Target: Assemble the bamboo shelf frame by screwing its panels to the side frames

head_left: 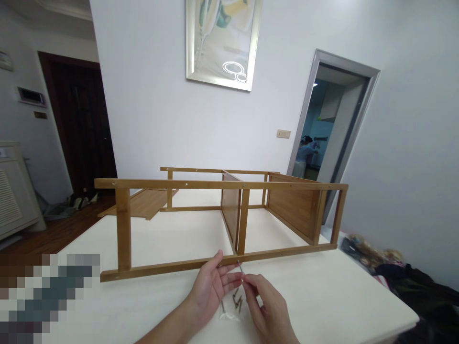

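Note:
A wooden shelf frame [168, 268] lies on its side on a white table. My left hand [211, 286] is against its near lower rail, palm partly showing, thumb raised and fingers stretched to the right. Beside it, my right hand [267, 303] pinches a thin metal hex key [240, 266]. The key's upper end meets the rail just below the middle upright, where a fastener is too small to make out. Below my hands, several screws [238, 302] lie with a clear plastic bag [228, 316].
A loose wooden panel [143, 203] lies at the table's far left. The white table [322, 291] ends at a right corner, with clothes [412, 282] piled beyond. A wall stands behind. Through a doorway [313, 124], a person [304, 153] is in another room.

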### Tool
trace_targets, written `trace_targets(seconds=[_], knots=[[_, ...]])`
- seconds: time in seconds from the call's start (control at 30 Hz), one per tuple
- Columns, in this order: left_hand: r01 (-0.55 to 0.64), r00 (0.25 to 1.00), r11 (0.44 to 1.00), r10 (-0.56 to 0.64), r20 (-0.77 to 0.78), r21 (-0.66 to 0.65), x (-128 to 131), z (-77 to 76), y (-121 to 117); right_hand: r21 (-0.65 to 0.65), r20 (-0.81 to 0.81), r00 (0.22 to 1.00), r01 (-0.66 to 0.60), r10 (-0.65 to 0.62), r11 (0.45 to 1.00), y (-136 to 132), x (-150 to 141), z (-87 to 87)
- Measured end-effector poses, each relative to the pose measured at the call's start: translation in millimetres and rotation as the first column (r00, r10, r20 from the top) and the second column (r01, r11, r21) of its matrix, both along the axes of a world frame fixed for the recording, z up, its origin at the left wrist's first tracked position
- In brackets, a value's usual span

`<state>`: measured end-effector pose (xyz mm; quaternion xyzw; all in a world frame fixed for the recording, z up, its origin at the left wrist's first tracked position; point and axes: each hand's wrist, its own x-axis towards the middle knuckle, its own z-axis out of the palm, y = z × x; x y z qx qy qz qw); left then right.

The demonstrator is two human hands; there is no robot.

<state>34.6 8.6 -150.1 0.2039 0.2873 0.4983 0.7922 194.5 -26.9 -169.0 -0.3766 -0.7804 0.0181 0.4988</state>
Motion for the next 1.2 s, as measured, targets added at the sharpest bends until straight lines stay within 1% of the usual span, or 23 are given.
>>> trace_targets(seconds=[0.13, 0.3, 0.53, 0.67, 0.77, 0.83, 0.93, 1.07, 1.2], knots=[[0.005, 1.0, 1.0, -0.005, 0.008, 0.006, -0.3, -2.3, 0.9, -0.036, -0.004, 1.0, -0.004, 0.004, 0.999, 0.6, 0.7, -1.3], [-0.004, 1.0, 1.0, 0.004, -0.003, -0.001, 0.2, -0.3, 0.3, -0.011, -0.007, 1.0, -0.003, 0.003, 1.0, 0.3, 0.3, -3.1], [-0.004, 1.0, 1.0, 0.003, -0.014, -0.002, -0.1, 0.3, -0.1, -0.095, -0.102, 0.993, 0.049, -0.059, 0.994, 2.5, -1.8, -7.5], [-0.001, 1.0, 1.0, 0.001, -0.015, 0.01, -0.2, -0.2, -0.3, -0.101, -0.119, 0.988, 0.086, -0.098, 0.991, 2.4, -2.7, -7.3], [-0.012, 1.0, 1.0, 0.012, -0.022, 0.0, 0.4, 0.6, -0.3, -0.033, -0.039, 0.99, 0.133, -0.134, 0.991, 2.2, -1.8, -7.5], [-0.017, 1.0, 1.0, 0.017, -0.021, -0.001, 0.8, 0.8, -0.3, 0.048, 0.037, 0.99, 0.134, -0.135, 0.99, 2.4, -1.7, -8.1], [-0.017, 1.0, 1.0, 0.017, -0.017, 0.001, 1.0, -0.1, 0.1, 0.147, 0.074, 0.987, 0.132, -0.144, 0.98, 3.3, -3.3, -8.4], [-0.018, 1.0, 1.0, 0.018, -0.024, 0.002, 0.6, -1.4, 0.4, 0.191, 0.069, 0.984, 0.15, -0.165, 0.97, 3.5, -5.6, -6.9], [-0.013, 0.999, 1.0, 0.013, -0.032, 0.003, 0.5, -1.7, 0.2, 0.195, 0.076, 0.984, 0.146, -0.164, 0.97, 0.4, -4.2, -5.1]])
